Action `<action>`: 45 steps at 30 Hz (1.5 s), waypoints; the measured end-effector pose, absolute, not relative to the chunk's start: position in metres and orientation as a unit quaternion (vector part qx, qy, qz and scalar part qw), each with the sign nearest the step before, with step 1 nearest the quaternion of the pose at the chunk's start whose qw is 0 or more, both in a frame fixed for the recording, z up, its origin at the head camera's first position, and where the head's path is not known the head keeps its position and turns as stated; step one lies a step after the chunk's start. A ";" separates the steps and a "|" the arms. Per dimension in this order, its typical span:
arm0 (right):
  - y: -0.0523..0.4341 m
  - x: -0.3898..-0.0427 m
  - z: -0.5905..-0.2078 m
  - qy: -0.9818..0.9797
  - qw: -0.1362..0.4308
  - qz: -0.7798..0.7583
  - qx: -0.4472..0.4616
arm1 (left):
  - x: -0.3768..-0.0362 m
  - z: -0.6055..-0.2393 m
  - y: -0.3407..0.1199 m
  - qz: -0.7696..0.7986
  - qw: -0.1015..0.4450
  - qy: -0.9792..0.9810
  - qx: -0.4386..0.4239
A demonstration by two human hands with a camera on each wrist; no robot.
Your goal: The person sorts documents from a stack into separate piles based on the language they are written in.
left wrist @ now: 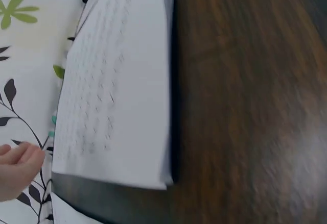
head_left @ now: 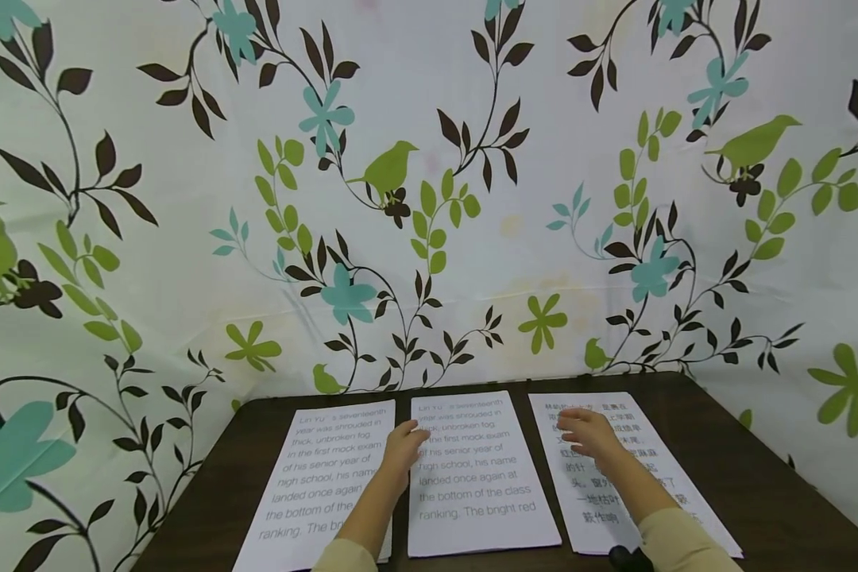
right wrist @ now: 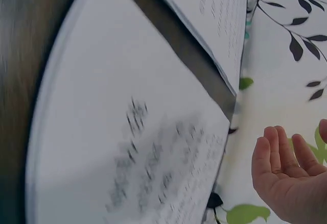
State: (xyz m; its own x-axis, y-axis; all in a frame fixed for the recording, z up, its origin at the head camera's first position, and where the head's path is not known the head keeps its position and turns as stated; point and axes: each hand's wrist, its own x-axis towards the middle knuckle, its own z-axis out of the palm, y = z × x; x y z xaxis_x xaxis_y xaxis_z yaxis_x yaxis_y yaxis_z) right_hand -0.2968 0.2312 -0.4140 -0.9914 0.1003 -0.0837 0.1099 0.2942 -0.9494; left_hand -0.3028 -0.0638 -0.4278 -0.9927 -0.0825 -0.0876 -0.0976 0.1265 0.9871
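Three stacks of printed paper lie side by side on a dark wooden table. Large English text covers the left stack (head_left: 307, 485) and the middle stack (head_left: 472, 477); Chinese characters fill the right stack (head_left: 593, 496). My left hand (head_left: 403, 446) hovers at the gap between the left and middle stacks, its fingertips overlapping the middle stack's left edge in the head view. Over the upper half of the right stack is my right hand (head_left: 592, 435), hiding some characters. In the right wrist view its fingers (right wrist: 286, 155) are loosely bent, with nothing held. The left hand holds nothing either.
The brown tabletop (head_left: 207, 508) shows around the papers and in the narrow gaps between them. Right behind the table's far edge hangs a white cloth (head_left: 472, 342) printed with leaves, flowers and birds. A small black object (head_left: 629, 558) sits by my right wrist.
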 end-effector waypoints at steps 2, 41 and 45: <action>0.227 -0.297 -0.420 0.802 0.013 -0.593 0.067 | -0.302 -0.431 -0.067 0.639 -0.002 0.766 -0.067; 0.184 -0.284 -0.438 0.833 0.065 -0.547 0.041 | -0.297 -0.450 -0.075 0.609 0.018 0.786 -0.102; 0.180 -0.284 -0.434 0.830 0.046 -0.553 0.049 | -0.297 -0.446 -0.072 0.618 -0.005 0.779 -0.106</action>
